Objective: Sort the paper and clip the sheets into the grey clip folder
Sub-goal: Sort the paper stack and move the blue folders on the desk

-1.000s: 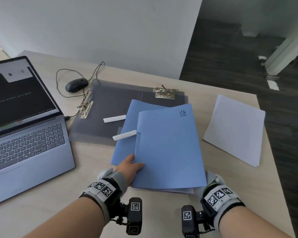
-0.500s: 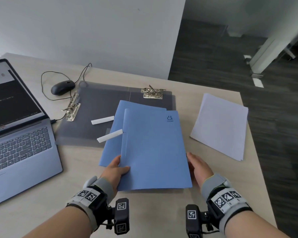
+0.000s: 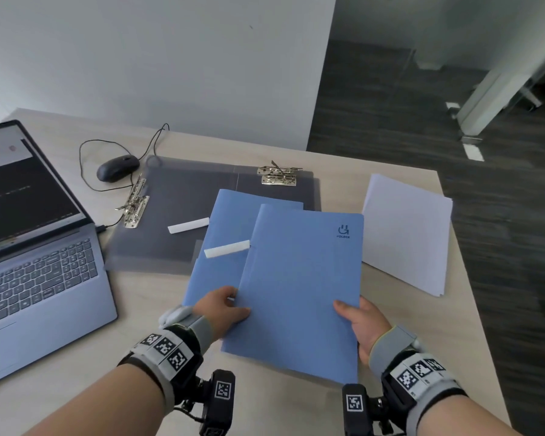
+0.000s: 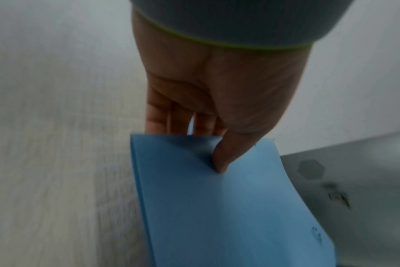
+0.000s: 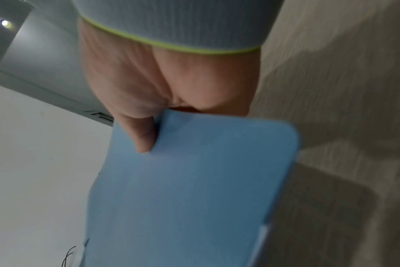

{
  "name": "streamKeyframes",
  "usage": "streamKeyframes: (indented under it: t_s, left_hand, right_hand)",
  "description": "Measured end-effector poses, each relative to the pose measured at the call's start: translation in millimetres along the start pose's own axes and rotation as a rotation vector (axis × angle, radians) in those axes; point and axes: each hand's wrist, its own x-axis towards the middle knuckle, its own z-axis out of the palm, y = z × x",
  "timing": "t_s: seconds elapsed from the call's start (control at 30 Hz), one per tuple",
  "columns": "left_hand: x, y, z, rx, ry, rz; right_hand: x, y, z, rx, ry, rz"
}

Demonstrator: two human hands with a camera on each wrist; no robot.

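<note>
1. Since half a second ago the right hand has closed on the top blue folder; it had only lain at that folder's right edge, and now the thumb is on top with the fingers hidden beneath. The near end has come up off the desk.
2. Opposite it, the left hand pinches the same folder at its left edge, thumb on the cover and fingers underneath (the left wrist view shows this plainly). So both hands hold one folder.
3. A second blue folder lies under it, partly over the grey clip folder, which sits open and flat behind with its two metal clips at the far and left edges.
4. White sheets wait in a stack to the right, well apart from the grey folder and not yet clipped.
5. Risks, as I judge them:
   - Loose sheets inside the lifted folder could slide out of the open side if it tilts.
   - Dragging it could shift the lower blue folder and knock the white strip lying on it (another strip sits on the grey folder).
   - Swinging right might scatter the white stack off the desk edge.
   - Until the blue folders are cleared, the grey one stays half covered.
</note>
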Motion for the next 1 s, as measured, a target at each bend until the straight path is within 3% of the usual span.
streamKeyframes:
  t_s: [0.07,0.13,0.2,0.27,0.37,0.47,0.7,1.0]
  left_hand:
    - [2,7,-7,0.251,0.171,0.084]
    - [3,13,-16,0.402,0.399,0.264]
    - [3,22,-24,0.526,0.536,0.345]
    - [6,29,-29,0.671,0.496,0.296]
    - [14,32,-31,0.849,0.257,0.155]
    - [19,30,-25,0.675,0.17,0.051]
    - [20,26,-5,0.16,0.167,-0.067]
    - [12,24,11,-0.285,0.174,-0.187]
  right_hand:
    - [0,0,-5,-0.013,0.017,-0.022]
    - [0,1,-9,-0.035,0.022,-0.027]
    - [0,1,-11,-0.048,0.014,-0.03]
    - [0,0,-12,-0.067,-0.006,-0.031]
    - [1,1,-10,-0.105,-0.03,-0.037]
    - [3,2,-9,-0.118,-0.034,-0.047]
    - [2,5,-6,-0.105,-0.051,-0.047]
    - [3,9,-3,-0.112,-0.03,-0.036]
